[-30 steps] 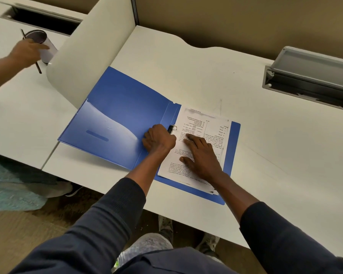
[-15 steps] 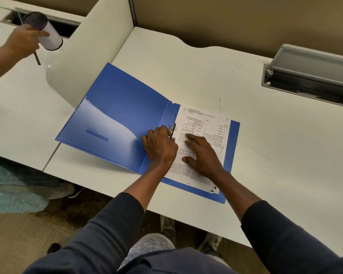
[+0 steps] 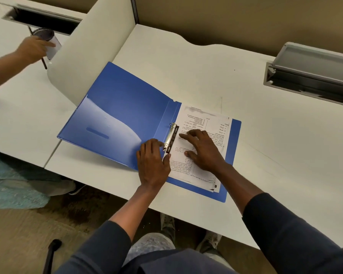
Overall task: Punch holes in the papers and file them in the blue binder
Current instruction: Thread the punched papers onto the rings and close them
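Observation:
The blue binder (image 3: 123, 113) lies open on the white desk (image 3: 186, 72), its front cover spread to the left. A stack of printed papers (image 3: 210, 123) rests on its right half, beside the metal ring mechanism (image 3: 171, 138) at the spine. My left hand (image 3: 152, 163) lies flat across the spine, its fingertips touching the lower end of the mechanism. My right hand (image 3: 203, 149) presses flat on the papers, index finger pointing at the rings. Neither hand grips anything.
A grey cable tray (image 3: 313, 72) is sunk into the desk at the right. A white divider panel (image 3: 95, 44) rises at the left. Beyond it, another person's hand (image 3: 33, 49) holds a cup (image 3: 50, 42) with a pencil.
My left hand has slid down and back off the ring mechanism, uncovering it. My right hand stays pressed on the papers. The other person's hand with the cup has shifted about.

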{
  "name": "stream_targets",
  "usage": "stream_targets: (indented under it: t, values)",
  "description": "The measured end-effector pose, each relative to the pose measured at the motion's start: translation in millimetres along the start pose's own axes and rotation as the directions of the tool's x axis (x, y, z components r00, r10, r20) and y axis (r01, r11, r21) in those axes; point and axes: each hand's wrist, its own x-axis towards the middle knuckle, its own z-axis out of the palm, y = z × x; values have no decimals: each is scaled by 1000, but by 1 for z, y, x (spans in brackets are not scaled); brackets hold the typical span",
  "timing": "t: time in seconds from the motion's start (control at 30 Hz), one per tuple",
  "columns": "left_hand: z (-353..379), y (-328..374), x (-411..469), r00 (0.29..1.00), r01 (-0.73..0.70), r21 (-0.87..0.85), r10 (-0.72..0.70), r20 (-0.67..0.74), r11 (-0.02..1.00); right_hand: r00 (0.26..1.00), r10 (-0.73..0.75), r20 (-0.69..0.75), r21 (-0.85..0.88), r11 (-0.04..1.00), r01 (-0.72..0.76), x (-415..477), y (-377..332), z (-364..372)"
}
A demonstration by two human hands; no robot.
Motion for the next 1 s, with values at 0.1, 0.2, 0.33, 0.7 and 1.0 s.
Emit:
stream_targets:
  t: [0.1, 0.2, 0.33, 0.7, 1.0]
  values:
    - [-5, -15, 3, 995, 1, -41, 3, 96, 999, 999, -29, 13, -112, 993, 31, 5, 2, 4]
    - [-8, -21, 12, 991, -71, -28, 74, 113, 997, 997, -71, 11, -210, 975, 72, 9, 3, 6]
    - [-8, -21, 26, 987, -125, 22, 122, 103, 992, 994, -104, 32, -296, 949, 109, 14, 3, 3]
    - [-6, -22, 41, 941, -339, 89, 335, 52, 937, 995, -94, 34, -318, 943, 100, 11, 1, 5]
    - [3, -30, 43, 918, -392, 174, 397, 9, 903, 995, -86, 43, -318, 943, 95, 8, 5, 9]
